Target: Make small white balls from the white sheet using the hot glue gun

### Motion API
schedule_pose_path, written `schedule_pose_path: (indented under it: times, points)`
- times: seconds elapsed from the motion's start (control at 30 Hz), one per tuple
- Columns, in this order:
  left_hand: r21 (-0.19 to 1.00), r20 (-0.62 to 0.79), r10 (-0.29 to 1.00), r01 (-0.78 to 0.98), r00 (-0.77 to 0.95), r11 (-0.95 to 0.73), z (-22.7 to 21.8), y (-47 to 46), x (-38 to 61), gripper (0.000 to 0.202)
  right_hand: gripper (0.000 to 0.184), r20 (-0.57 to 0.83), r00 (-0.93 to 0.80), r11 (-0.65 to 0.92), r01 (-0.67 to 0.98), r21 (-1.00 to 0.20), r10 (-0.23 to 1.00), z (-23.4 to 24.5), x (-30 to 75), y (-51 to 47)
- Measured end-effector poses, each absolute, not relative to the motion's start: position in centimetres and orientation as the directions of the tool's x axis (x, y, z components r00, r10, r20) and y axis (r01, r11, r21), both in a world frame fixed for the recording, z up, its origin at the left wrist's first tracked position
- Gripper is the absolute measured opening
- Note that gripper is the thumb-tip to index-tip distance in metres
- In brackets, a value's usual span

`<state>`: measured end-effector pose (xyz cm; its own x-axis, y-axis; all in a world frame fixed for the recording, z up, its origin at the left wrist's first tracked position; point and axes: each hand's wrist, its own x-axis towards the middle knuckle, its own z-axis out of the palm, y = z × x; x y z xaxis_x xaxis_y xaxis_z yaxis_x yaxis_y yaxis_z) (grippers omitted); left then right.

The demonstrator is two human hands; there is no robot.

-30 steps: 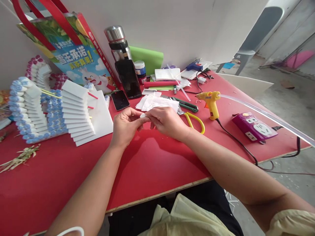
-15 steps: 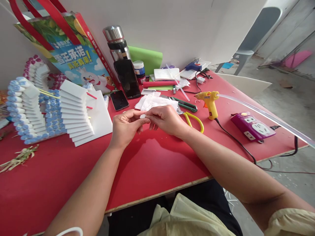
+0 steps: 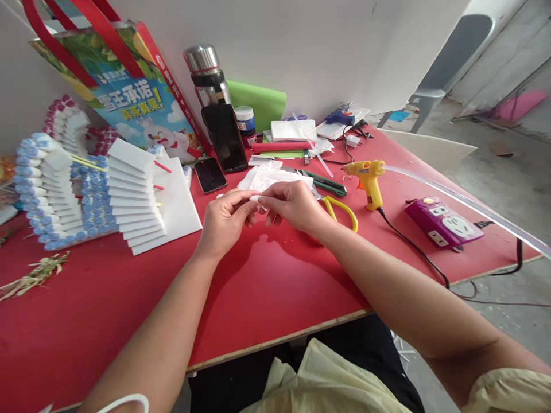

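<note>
The left hand (image 3: pixel 224 221) and the right hand (image 3: pixel 295 209) met near the middle of the frame, above the red table (image 3: pixel 275 292); thumbs and fingers of both were pinched on a small white piece (image 3: pixel 255 198), of which only a sliver showed between the fingertips; its full shape could not be made out, and the curled lower fingers were partly hidden.

Just behind the hands lay a crumpled tissue (image 3: pixel 267 178), its near edge covered by them; right of it, the yellow handles (image 3: pixel 344 215) of a tool ran under the right hand and forearm, so most of that tool was hidden; a green cutter (image 3: pixel 325 183) lay beside them.

At right of centre stood a yellow glue gun (image 3: pixel 368 180), its clear stick (image 3: pixel 465 201) cut off by the right edge; below the stick sat a purple socket block (image 3: pixel 445 222).

At left, a white fan of steps (image 3: pixel 135 201) rested on a white board (image 3: pixel 176 201); a blue-and-white model (image 3: pixel 34 189) stood farther left, its far parts overlapped by the fan; dried stalks (image 3: pixel 37 275) were cut off by the left edge; at upper left the bag (image 3: pixel 129 97) lost its handle tops to the frame.
</note>
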<state>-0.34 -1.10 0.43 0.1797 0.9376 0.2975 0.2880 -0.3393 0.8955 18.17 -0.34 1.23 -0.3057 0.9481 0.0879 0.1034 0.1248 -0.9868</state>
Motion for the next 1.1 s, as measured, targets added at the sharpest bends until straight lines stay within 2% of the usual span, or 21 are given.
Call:
schedule_pose_path:
  times: [0.07, 0.13, 0.2, 0.27, 0.4, 0.5, 0.73, 0.8, 0.9, 0.97, 1.03, 1.1]
  points:
    - [0.856, 0.356, 0.915, 0.327, 0.189, -0.4, 0.4, -1.0, -0.4, 0.024, 0.031, -0.062, -0.349, -0.087, -0.057, -0.995, 0.935, 1.4, 18.4, 0.0]
    - [0.831, 0.387, 0.9, 0.346, 0.202, -0.435, 0.3, -0.9, -0.5, 0.023, 0.035, -0.188, -0.434, -0.298, -0.199, -0.934, 0.881, 1.3, 18.7, 0.5]
    - [0.814, 0.406, 0.887, 0.354, 0.22, -0.461, 0.4, -0.8, -0.6, 0.023, 0.03, -0.242, -0.521, -0.429, -0.272, -0.861, 0.818, 1.1, 19.0, 0.8]
    - [0.808, 0.417, 0.878, 0.346, 0.236, -0.476, 0.5, -0.8, -0.7, 0.024, 0.022, -0.251, -0.573, -0.488, -0.306, -0.817, 0.78, 0.9, 19.1, 1.0]
    - [0.832, 0.391, 0.889, 0.323, 0.237, -0.452, 0.8, -0.9, -0.9, 0.027, 0.011, -0.294, -0.572, -0.553, -0.352, -0.755, 0.766, 0.9, 19.3, 1.1]
    - [0.834, 0.372, 0.891, 0.327, 0.258, -0.443, 1.0, -1.1, -0.9, 0.029, 0.009, -0.315, -0.544, -0.554, -0.356, -0.753, 0.778, 1.0, 19.6, 1.1]
    - [0.8, 0.403, 0.847, 0.315, 0.347, -0.51, 1.8, -1.3, -0.9, 0.026, 0.007, -0.292, -0.646, -0.611, -0.346, -0.712, 0.705, 0.9, 19.8, 1.4]
    - [0.791, 0.396, 0.839, 0.326, 0.373, -0.518, 1.8, -1.3, -0.9, 0.026, 0.009, -0.29, -0.592, -0.566, -0.355, -0.744, 0.752, 0.9, 19.6, 1.3]
    - [0.788, 0.399, 0.85, 0.347, 0.343, -0.509, 1.6, -1.2, -0.9, 0.027, 0.011, -0.207, -0.421, -0.367, -0.345, -0.864, 0.883, 1.0, 19.4, 1.0]
    - [0.791, 0.401, 0.861, 0.356, 0.314, -0.498, 1.5, -1.2, -1.0, 0.027, 0.011, -0.181, -0.378, -0.31, -0.316, -0.896, 0.908, 1.0, 19.4, 1.0]
    - [0.789, 0.402, 0.866, 0.366, 0.298, -0.493, 1.5, -1.2, -1.0, 0.027, 0.009, -0.24, -0.425, -0.385, -0.299, -0.873, 0.873, 0.9, 19.5, 1.2]
    - [0.777, 0.409, 0.861, 0.378, 0.303, -0.503, 1.6, -1.2, -1.1, 0.026, 0.024, -0.336, -0.516, -0.518, -0.261, -0.815, 0.788, 0.8, 19.6, 1.4]
